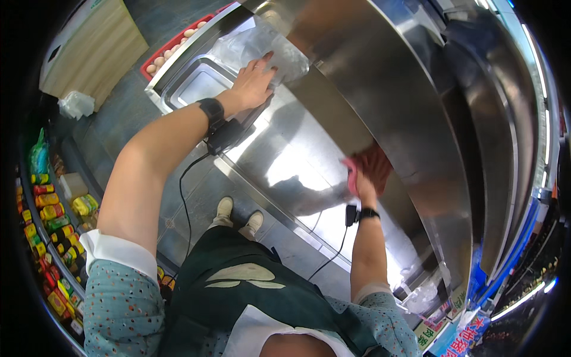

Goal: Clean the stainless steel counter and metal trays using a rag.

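Observation:
My left hand [254, 83] reaches to the far left of a stainless steel counter [279, 143], its fingers stretched over the near side of a clear plastic bag [288, 59]. Beside that hand is a shallow metal tray [202, 83], partly covered by the bag. My right hand [366, 187] is closed round a pink cloth [352, 174] toward the right of the counter, close to the upright steel panel. The cloth lies against the metal, and a reddish reflection shows in the panel beyond it. Part of the right hand's fingers is hidden by the cloth.
A tall steel panel [380, 89] rises along the counter's far side. Red crates of eggs [172, 53] stand beyond its left end. Shelves of bottles and jars [56, 226] are at left. Crumpled clear plastic [423, 294] lies at the right end. Thin cables hang from both wrists.

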Demonstrator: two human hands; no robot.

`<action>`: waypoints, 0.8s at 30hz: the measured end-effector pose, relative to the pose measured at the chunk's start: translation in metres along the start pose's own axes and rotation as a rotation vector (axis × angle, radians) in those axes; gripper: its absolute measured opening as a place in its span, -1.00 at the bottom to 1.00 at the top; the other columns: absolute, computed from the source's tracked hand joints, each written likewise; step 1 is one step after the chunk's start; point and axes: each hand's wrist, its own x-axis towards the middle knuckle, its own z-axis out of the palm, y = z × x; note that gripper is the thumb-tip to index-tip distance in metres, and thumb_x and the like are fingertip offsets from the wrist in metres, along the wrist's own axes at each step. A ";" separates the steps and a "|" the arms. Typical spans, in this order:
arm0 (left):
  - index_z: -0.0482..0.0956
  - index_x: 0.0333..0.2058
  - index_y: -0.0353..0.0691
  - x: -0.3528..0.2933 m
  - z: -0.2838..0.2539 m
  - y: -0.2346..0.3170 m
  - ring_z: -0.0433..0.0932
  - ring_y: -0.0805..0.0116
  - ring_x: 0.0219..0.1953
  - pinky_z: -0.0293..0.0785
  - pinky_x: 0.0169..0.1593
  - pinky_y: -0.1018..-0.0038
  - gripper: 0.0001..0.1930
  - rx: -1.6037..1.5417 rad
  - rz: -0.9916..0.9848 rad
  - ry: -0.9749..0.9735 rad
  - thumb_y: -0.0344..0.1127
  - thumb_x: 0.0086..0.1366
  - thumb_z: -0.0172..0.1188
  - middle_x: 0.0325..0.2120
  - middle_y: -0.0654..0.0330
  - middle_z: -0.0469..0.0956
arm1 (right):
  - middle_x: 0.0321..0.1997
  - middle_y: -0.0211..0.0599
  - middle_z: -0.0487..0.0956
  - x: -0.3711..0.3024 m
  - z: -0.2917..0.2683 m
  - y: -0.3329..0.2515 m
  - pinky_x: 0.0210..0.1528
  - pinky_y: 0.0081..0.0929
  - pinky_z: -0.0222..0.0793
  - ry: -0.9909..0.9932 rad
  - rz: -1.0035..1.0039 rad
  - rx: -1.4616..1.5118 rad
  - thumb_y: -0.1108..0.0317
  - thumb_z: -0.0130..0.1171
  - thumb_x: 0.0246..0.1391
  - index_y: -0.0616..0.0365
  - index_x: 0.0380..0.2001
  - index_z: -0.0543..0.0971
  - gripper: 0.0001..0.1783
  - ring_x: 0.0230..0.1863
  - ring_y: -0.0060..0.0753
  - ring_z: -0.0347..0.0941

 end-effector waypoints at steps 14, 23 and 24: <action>0.52 -0.06 -0.17 -0.048 -0.012 0.026 0.29 0.05 0.12 0.30 0.14 0.27 -0.62 -0.503 0.149 0.143 -0.42 0.07 0.22 0.14 0.03 0.19 | 0.31 0.09 0.19 0.041 0.049 -0.077 0.32 -0.03 -0.09 -0.202 0.221 -0.102 -0.35 -0.25 0.12 0.07 0.21 0.31 -0.18 0.33 0.16 0.05; 0.55 -0.10 -0.17 -0.105 -0.013 0.081 0.36 0.12 0.09 0.29 0.14 0.34 -0.67 -0.561 0.143 0.110 -0.46 0.10 0.18 0.08 0.06 0.31 | 0.46 -0.19 -0.06 -0.059 0.097 -0.132 0.37 0.23 -0.53 -0.176 -0.726 -0.043 -0.13 -0.12 0.16 -0.22 0.31 0.19 -0.33 0.47 0.00 -0.32; 0.55 -0.09 -0.16 -0.114 -0.016 0.084 0.37 0.17 0.08 0.31 0.11 0.36 -0.67 -0.565 0.137 0.099 -0.48 0.12 0.16 0.09 0.08 0.32 | 0.46 -0.26 -0.04 -0.067 0.092 -0.114 0.38 0.22 -0.52 -0.188 -0.844 -0.074 -0.09 -0.12 0.18 -0.27 0.29 0.23 -0.39 0.48 -0.07 -0.29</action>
